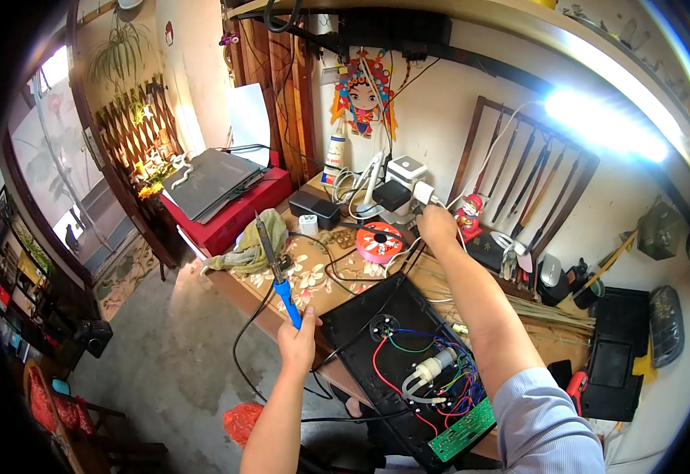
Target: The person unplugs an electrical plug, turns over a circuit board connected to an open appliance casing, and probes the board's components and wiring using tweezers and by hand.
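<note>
My left hand is wrapped round the blue handle of a soldering iron, its metal tip pointing up and away from me. A black cord hangs from the iron's side of the table. My right hand reaches to the back of the table, fingers closed on what looks like a black plug, partly hidden, just below a white adapter. Below my arms lies an opened black casing with a cylindrical pump or motor, coloured wires and a green circuit board.
A pink-rimmed solder spool, a black power adapter and a green cloth lie on the table. Behind the left side, a laptop rests on a red box. Brushes hang on a rack under a bright lamp.
</note>
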A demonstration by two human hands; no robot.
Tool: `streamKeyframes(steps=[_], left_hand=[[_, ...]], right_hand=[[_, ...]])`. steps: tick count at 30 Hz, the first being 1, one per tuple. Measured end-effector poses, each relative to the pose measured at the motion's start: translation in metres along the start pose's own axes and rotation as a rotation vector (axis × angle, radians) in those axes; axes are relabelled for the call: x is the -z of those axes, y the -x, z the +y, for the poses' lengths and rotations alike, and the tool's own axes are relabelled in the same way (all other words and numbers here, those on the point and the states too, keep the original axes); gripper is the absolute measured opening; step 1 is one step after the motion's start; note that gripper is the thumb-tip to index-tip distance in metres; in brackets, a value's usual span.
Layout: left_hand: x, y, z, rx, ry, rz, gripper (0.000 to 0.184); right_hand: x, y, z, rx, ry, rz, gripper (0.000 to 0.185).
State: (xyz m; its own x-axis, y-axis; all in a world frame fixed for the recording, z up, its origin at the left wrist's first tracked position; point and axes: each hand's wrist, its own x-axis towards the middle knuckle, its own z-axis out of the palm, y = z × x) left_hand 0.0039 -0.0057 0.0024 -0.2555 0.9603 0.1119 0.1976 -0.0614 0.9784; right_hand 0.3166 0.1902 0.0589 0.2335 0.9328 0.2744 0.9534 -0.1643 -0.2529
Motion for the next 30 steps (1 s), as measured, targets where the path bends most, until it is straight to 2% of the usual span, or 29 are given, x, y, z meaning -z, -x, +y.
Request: streamKeyframes(steps=[3,13,15,22,26,28,30], left_hand=[[-0.001,0.001,0.000,-0.012,0.027,0.010,0.040],[-0.001,0.001,0.003,-0.014,-0.004,0.017,0.040],[0.000,0.003,0.007,0.024,-0.003,0.001,0.040],[-0.003,0.002,0.001,0.027,0.029,0.023,0.039],[-0.002,0.002,-0.001,-0.011,0.022,0.067,0.041],[-0.007,0.002,-0.007,-0.032,0.079,0.064,0.041],[-0.002,0.004,-0.002,-0.012,0.004,0.043,0.042]], right_hand=[[0.000,0.006,-0.001,0.008,0.014,0.051,0.025],[-0.005,0.006,0.002,0.005,-0.009,0.079,0.030],[-0.007,0.006,0.005,0.058,0.010,0.097,0.029],[-0.009,-0.002,0.008,-0.003,-0.056,0.098,0.029],[-0.016,0.005,0.009,0.109,-0.029,0.190,0.027],[-0.008,0.011,0.006,0.047,-0.043,0.173,0.028],[-0.006,0.014,0.000,0.043,-0.022,0.136,0.028]])
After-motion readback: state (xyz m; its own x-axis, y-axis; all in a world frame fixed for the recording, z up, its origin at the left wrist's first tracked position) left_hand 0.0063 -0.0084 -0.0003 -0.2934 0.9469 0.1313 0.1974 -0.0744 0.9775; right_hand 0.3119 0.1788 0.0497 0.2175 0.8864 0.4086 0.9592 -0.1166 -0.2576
